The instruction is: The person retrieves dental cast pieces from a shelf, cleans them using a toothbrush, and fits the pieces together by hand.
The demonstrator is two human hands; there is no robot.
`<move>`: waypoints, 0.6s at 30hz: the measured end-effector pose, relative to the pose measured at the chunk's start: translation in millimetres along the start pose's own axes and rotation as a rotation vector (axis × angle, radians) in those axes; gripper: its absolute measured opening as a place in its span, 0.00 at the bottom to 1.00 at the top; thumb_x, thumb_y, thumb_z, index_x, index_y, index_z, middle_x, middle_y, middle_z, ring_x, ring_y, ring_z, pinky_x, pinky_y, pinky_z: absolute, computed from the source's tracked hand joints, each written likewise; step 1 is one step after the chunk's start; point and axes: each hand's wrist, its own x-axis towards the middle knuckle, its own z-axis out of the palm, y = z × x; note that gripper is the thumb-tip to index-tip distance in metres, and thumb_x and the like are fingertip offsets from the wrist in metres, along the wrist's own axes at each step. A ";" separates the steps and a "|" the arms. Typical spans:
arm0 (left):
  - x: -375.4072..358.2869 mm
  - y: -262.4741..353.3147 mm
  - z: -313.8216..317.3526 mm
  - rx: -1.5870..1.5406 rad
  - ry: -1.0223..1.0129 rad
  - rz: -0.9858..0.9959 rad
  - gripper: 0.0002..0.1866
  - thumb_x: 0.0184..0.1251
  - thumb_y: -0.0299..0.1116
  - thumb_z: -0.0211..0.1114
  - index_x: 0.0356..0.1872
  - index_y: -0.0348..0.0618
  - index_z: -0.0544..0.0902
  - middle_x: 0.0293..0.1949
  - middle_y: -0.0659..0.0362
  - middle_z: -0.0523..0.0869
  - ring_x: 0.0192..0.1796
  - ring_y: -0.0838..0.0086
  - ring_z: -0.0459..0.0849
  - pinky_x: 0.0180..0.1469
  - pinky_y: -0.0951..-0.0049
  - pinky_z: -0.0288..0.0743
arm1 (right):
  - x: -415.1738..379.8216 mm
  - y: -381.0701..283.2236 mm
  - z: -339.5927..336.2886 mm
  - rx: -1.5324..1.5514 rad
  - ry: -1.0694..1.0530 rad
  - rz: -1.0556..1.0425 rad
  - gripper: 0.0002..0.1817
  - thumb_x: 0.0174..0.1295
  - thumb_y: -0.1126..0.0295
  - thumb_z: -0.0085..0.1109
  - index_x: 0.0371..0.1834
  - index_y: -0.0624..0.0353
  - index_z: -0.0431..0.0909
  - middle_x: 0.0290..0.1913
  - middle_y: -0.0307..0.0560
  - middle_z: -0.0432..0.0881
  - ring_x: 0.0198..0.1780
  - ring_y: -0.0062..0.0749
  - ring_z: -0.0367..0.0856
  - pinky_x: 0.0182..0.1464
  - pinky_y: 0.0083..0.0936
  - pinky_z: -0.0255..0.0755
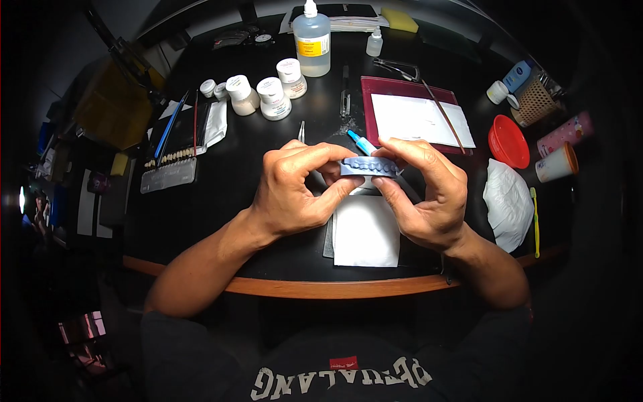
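Between my two hands, over the near part of the black desk, is a blue-grey dental model [368, 167] with a row of teeth along its front. My left hand [295, 184] pinches its left end between thumb and fingers. At the right end, my right hand [429, 184] grips it the same way, thumb below and fingers above. Beneath the hands lies a white paper pad [366, 231]. Just behind the model, a blue pen-like tool [362, 143] is partly hidden by it and my fingers.
Several white-lidded jars [273, 99] and a large dropper bottle [312, 43] stand behind. A tooth shade guide [167, 175] lies left. To the right are a maroon tray [385, 86] with paper and a brush [442, 114], a red bowl [509, 141], white tissue [507, 204] and a yellow-green toothbrush [535, 222].
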 end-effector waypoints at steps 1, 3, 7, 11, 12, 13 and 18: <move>0.2 0.1 -0.4 0.032 -0.004 0.020 0.14 0.54 0.24 0.81 0.43 0.36 0.91 0.34 0.54 0.93 0.33 0.76 0.89 0.39 0.77 0.81 | -0.2 -0.3 -0.3 0.001 0.000 0.006 0.28 0.54 0.85 0.72 0.62 0.63 0.83 0.44 0.53 0.90 0.45 0.37 0.91 0.47 0.28 0.85; -1.0 -2.0 1.0 0.029 0.011 0.030 0.15 0.52 0.23 0.81 0.43 0.36 0.91 0.35 0.55 0.93 0.33 0.75 0.89 0.39 0.77 0.81 | -0.1 -0.4 0.2 0.009 -0.002 0.013 0.28 0.53 0.85 0.72 0.61 0.63 0.83 0.44 0.53 0.90 0.45 0.37 0.90 0.47 0.28 0.84; -2.2 -2.3 -1.2 0.054 0.028 0.042 0.17 0.50 0.22 0.80 0.43 0.36 0.91 0.36 0.55 0.93 0.33 0.74 0.89 0.39 0.77 0.81 | -0.8 1.6 1.0 0.008 -0.004 -0.002 0.29 0.51 0.86 0.72 0.61 0.62 0.84 0.44 0.52 0.90 0.46 0.38 0.91 0.48 0.28 0.85; -2.8 -3.0 -1.1 0.038 0.043 0.027 0.18 0.48 0.21 0.80 0.45 0.36 0.91 0.37 0.55 0.93 0.35 0.74 0.89 0.42 0.76 0.81 | -0.1 1.5 -0.2 0.003 -0.006 -0.020 0.29 0.50 0.87 0.73 0.59 0.62 0.85 0.45 0.51 0.91 0.47 0.38 0.91 0.48 0.29 0.85; -3.4 -2.7 -1.8 0.020 0.034 0.013 0.19 0.50 0.21 0.80 0.46 0.36 0.90 0.38 0.54 0.93 0.36 0.75 0.89 0.43 0.76 0.82 | 0.3 1.6 -0.9 -0.001 -0.009 -0.024 0.28 0.49 0.87 0.73 0.58 0.62 0.85 0.45 0.51 0.91 0.47 0.38 0.91 0.48 0.29 0.86; -3.6 -2.3 -2.1 0.001 0.027 -0.001 0.19 0.51 0.21 0.81 0.47 0.36 0.90 0.38 0.54 0.93 0.37 0.75 0.89 0.44 0.76 0.82 | 0.0 2.3 -1.6 -0.004 -0.006 -0.031 0.28 0.49 0.87 0.73 0.58 0.62 0.85 0.45 0.51 0.91 0.47 0.38 0.90 0.48 0.29 0.85; -1.1 -0.8 1.8 -0.582 -0.022 -0.278 0.22 0.61 0.20 0.78 0.57 0.31 0.83 0.45 0.53 0.90 0.46 0.78 0.88 0.51 0.77 0.83 | -0.3 4.4 -1.3 0.011 0.040 -0.030 0.24 0.49 0.87 0.73 0.52 0.63 0.87 0.45 0.50 0.90 0.47 0.38 0.90 0.48 0.28 0.85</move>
